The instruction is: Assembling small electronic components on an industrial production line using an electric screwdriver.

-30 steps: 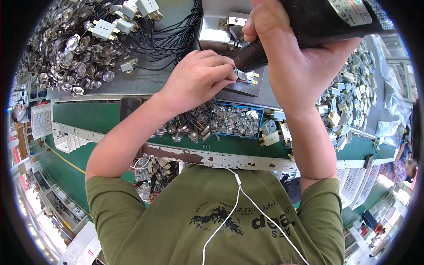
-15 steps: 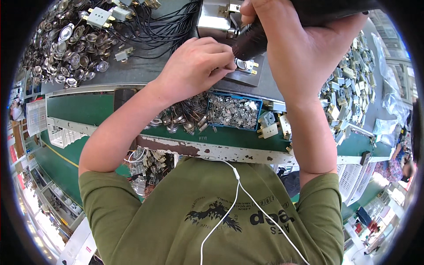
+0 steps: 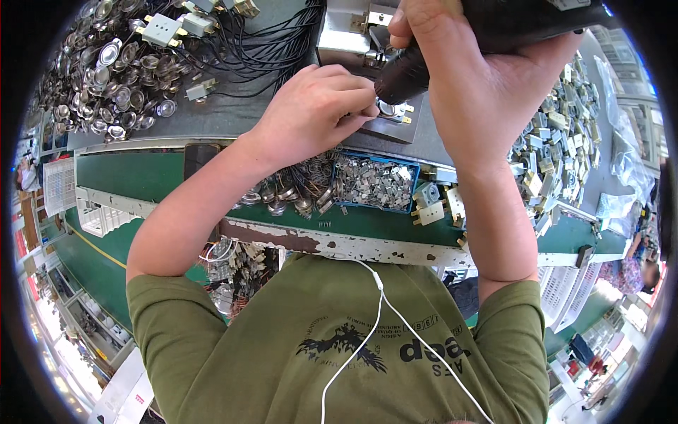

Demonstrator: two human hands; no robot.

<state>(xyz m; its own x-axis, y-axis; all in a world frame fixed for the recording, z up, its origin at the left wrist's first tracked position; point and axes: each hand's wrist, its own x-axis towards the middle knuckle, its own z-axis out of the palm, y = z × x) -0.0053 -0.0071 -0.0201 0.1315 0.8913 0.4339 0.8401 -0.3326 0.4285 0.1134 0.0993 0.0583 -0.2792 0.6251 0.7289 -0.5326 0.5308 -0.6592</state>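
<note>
Beyond the blue rectangular plastic tray (image 3: 414, 210), the right hand (image 3: 473, 99) grips a black cylindrical handheld tool (image 3: 522, 25); its long axis slants, nose (image 3: 401, 76) down-left toward a round silver metal part (image 3: 388, 109); the left hand (image 3: 318, 102) curls beside the nose, its grasp hidden; black lettering (image 3: 446, 349) marks the olive-green shirt (image 3: 275, 325).

I hold a black handheld tool (image 3: 512, 27) at a tilt, its tapered nose directed down and left, close over a small part (image 3: 393, 111). That part lies flat: rounded silvery top, brass-coloured terminals facing right. Tip contact is hidden.
</note>
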